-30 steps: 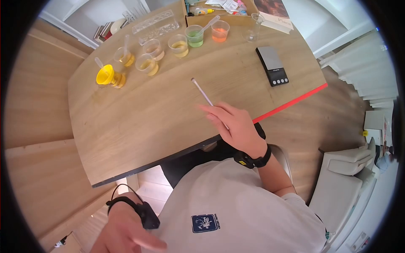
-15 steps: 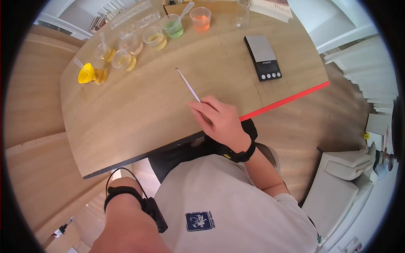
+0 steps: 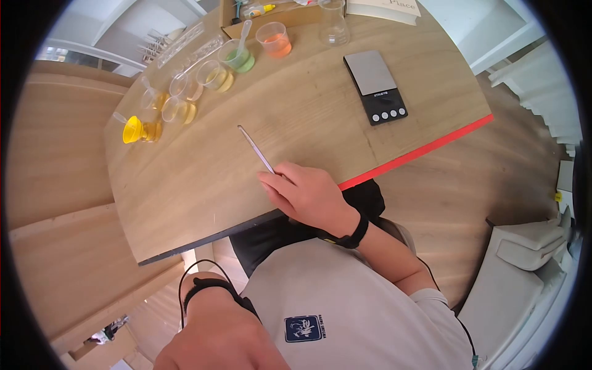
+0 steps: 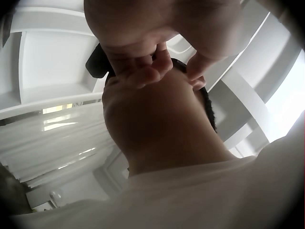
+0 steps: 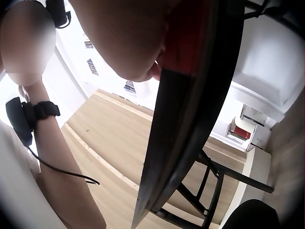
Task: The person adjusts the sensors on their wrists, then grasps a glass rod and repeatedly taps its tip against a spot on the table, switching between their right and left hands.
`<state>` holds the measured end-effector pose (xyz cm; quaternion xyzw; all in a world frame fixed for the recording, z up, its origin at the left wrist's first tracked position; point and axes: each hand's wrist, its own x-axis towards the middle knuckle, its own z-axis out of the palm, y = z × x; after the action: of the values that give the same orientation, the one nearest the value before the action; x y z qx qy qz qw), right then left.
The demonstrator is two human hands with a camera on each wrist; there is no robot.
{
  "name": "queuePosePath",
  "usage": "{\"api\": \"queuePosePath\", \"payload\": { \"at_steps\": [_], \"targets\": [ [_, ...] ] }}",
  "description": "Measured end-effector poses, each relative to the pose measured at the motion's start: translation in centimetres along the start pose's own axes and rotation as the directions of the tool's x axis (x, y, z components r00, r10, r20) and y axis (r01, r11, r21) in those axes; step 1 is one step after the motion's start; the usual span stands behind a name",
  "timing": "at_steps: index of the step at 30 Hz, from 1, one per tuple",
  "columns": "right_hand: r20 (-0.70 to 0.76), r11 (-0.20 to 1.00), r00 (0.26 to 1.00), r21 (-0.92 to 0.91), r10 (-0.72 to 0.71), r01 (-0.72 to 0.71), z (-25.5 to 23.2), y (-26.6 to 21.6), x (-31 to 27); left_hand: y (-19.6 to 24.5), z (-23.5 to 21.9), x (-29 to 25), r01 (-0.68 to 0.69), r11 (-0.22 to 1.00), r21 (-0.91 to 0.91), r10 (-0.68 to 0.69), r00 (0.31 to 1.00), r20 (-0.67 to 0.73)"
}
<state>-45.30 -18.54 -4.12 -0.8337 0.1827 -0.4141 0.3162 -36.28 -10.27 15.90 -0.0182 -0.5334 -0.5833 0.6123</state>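
A thin pale stick (image 3: 256, 148) with a dark tip slants up and left over the tabletop, pinched in the right hand (image 3: 311, 197) by the table's near edge. Only part of the right hand (image 5: 126, 38) shows in the right wrist view, beside the table edge; the stick is hidden there. Raised close to the head camera, the left hand (image 3: 228, 339) has its fingers out of frame in the head view. In the left wrist view the left hand (image 4: 152, 28) has bent fingers (image 4: 145, 76) at the person's chin and neck, with no object seen in them.
A black scale (image 3: 377, 86) lies at the right of the table. Along the back left stand several clear cups, among them a green one (image 3: 237, 58) and an orange one (image 3: 274, 42), plus a yellow funnel (image 3: 132, 130). Behind are a glass flask (image 3: 334, 32) and a book (image 3: 385, 8).
The left hand has risen from beside the shirt toward the head. The right hand still pinches the stick and has shifted left in the head view, while the camera's view has also moved.
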Motion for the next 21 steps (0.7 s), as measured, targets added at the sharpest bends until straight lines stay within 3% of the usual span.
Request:
{"api": "queuePosePath", "payload": {
  "at_steps": [1,2,4,5,6,7,8,10,12,13,14,16,19,20,21],
  "targets": [
    [0.002,1.000,1.000,-0.015,0.001,-0.001,0.1,0.0,-0.1,-0.9,-0.5,0.2,-0.143,0.988,0.066,0.132,0.980,0.146],
    [-0.002,1.000,1.000,-0.012,0.000,0.000,0.1,0.0,-0.1,-2.1,0.0,-0.2,-0.139,0.988,0.069,0.128,0.981,0.147],
    [0.062,0.999,0.997,-0.018,0.050,-0.049,0.2,0.0,-0.1,-4.1,1.5,-0.9,-0.390,0.916,0.095,0.394,0.919,-0.033],
    [0.057,0.998,0.997,-0.021,0.055,-0.054,0.3,0.1,-0.1,-3.2,1.2,-0.8,-0.386,0.918,0.089,0.390,0.920,-0.032],
    [0.047,0.999,0.998,-0.032,0.038,-0.037,0.5,0.0,-0.1,-1.3,0.4,-0.2,-0.204,0.979,0.028,0.201,0.976,0.083],
    [0.042,0.999,0.999,-0.041,0.021,-0.019,0.4,0.0,-0.3,-0.2,-0.2,0.1,-0.010,1.000,-0.008,0.011,0.979,0.202],
    [0.048,0.999,0.998,-0.034,0.032,-0.030,0.2,-0.1,-0.4,-0.3,-0.6,-0.1,-0.006,1.000,-0.012,0.008,0.982,0.190],
    [0.113,0.989,0.990,0.113,0.087,-0.100,-0.6,-0.4,0.0,-1.0,-1.4,-1.5,-0.095,0.981,0.169,0.082,0.993,0.081],
    [0.084,0.969,0.989,0.208,0.119,-0.134,-1.4,-0.4,0.2,-1.2,-1.8,-4.0,0.052,0.915,0.401,0.043,0.973,-0.225],
    [0.062,0.941,0.986,0.296,0.155,-0.166,-2.0,-0.4,0.2,-1.5,-1.9,-4.4,0.308,0.481,0.821,-0.045,0.943,-0.329],
    [0.067,0.938,0.985,0.301,0.159,-0.172,-2.6,-0.4,0.3,-1.8,-1.9,-4.6,0.446,-0.157,0.881,-0.052,0.887,-0.459],
    [0.020,0.931,0.991,0.342,0.129,-0.128,-3.7,-0.3,0.6,-3.2,-4.6,-6.2,0.341,-0.423,0.840,-0.237,0.853,-0.466],
    [0.126,0.864,0.982,0.469,0.141,-0.184,-4.8,-0.2,0.0,-4.4,-5.8,-8.2,0.268,-0.433,0.861,-0.219,0.895,-0.389],
    [0.043,0.867,0.993,0.484,0.112,-0.118,-4.1,0.1,-0.2,-4.5,-5.8,-8.3,0.304,-0.390,0.869,-0.189,0.897,-0.399],
    [0.074,0.867,0.988,0.476,0.132,-0.152,-4.3,-0.5,-0.3,-4.8,-5.6,-8.4,0.343,-0.357,0.869,-0.150,0.897,-0.415]
  ]
}}
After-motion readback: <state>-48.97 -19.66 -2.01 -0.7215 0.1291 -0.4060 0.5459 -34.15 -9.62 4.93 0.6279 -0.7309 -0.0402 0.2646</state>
